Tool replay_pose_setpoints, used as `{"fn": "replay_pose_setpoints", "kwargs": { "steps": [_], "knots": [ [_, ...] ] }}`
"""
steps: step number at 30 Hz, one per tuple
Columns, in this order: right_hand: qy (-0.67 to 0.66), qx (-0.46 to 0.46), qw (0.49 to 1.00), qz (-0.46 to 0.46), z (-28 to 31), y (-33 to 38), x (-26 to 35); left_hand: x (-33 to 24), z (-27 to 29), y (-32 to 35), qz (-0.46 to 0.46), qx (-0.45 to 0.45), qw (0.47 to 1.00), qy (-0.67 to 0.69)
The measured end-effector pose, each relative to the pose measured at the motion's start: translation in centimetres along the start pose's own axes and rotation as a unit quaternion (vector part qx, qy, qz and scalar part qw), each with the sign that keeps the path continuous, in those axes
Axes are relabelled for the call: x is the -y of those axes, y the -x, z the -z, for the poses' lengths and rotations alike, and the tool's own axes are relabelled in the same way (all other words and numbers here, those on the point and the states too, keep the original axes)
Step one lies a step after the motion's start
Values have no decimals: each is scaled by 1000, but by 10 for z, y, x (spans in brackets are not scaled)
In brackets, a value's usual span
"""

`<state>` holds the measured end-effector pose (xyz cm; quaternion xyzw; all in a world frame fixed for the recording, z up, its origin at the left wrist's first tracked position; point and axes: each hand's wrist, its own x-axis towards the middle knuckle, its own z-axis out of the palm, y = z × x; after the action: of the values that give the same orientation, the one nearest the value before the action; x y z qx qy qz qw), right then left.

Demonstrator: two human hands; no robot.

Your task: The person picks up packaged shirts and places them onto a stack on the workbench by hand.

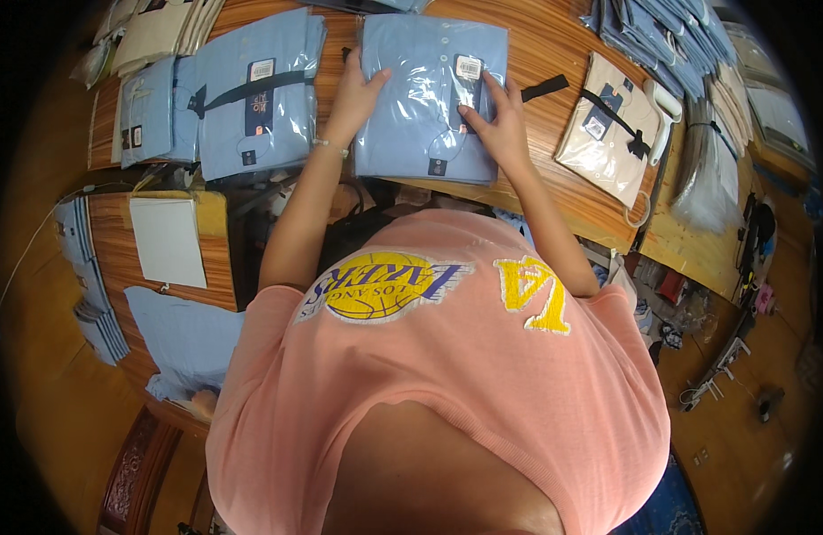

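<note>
- We see one end of a black strap [545,87]; the packed shirt [407,116] hides the rest.
- The top edge cuts off our view of the blue stack [670,40].
- We can't make out the dark clutter [345,203] below the worktop [541,134].

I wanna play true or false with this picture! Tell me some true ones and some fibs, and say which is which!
1. The left hand and the right hand both touch the middle blue packet. True.
2. The T-shirt is green. False: the T-shirt is pink.
3. The flat white sheet is on the person's left side. True.
4. The bracelet is on the right arm. False: the bracelet is on the left arm.
5. The beige packet on the right has nothing tied around it. False: a black band crosses the beige packet.
</note>
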<state>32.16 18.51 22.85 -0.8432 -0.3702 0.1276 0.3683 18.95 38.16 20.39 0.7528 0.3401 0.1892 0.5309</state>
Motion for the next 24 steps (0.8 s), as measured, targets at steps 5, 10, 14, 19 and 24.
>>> {"fn": "replay_pose_setpoints", "kwargs": {
  "steps": [5,10,14,19,24],
  "knots": [
    [-20,11,1000,-5,4,2,3,13,-5,5,-11,-29,999,44],
    [51,-119,988,88,28,-2,29,-35,11,17,-88,-126,988,-30],
    [48,-172,972,155,24,-25,64,-58,-7,22,-263,-141,944,-140],
    [158,-91,975,127,-48,-41,33,-39,-52,14,-198,-69,906,-367],
    [166,-64,977,116,-56,-44,24,-27,-55,12,-186,-55,920,-341]
  ]
}}
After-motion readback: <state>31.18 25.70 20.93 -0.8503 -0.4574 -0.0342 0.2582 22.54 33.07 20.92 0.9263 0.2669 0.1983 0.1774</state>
